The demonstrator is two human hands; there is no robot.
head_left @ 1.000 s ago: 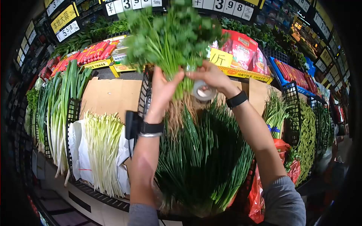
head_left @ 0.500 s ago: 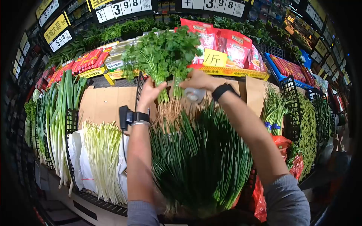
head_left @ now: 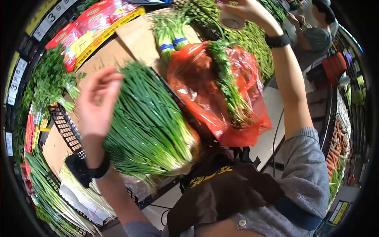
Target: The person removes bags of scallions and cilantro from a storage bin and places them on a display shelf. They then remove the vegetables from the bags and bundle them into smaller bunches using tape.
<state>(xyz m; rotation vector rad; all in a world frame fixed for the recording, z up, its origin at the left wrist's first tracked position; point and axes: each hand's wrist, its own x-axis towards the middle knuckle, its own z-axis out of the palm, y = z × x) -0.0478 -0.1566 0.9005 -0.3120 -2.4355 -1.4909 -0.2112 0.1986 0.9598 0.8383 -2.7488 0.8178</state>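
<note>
My left hand [head_left: 98, 102] is raised beside a pile of green chives [head_left: 150, 118]. Its fingers are loosely curved and apart, somewhat blurred, with nothing visible in them. At the top edge, my right hand [head_left: 252, 14] holds a round translucent roll that looks like clear tape [head_left: 232, 21]; part of the hand is cut off. Bunches of leafy coriander [head_left: 49, 77] lie at the left, stems towards the cardboard. Another leafy green bunch [head_left: 233, 93] lies on an open red plastic bag [head_left: 193, 85] below my right hand.
Two bunches with blue bands [head_left: 171, 33] lie on cardboard [head_left: 138, 37] near green pods [head_left: 256, 43]. A black crate edge [head_left: 65, 122] stands left of the chives. Yellow chives [head_left: 96, 197] and leeks [head_left: 51, 189] lie lower left. Another person [head_left: 316, 31] is at upper right.
My view has swung right and down. Both hands have let go of the coriander, which now lies at the left. My right hand has moved far right with the roll, over the red bag.
</note>
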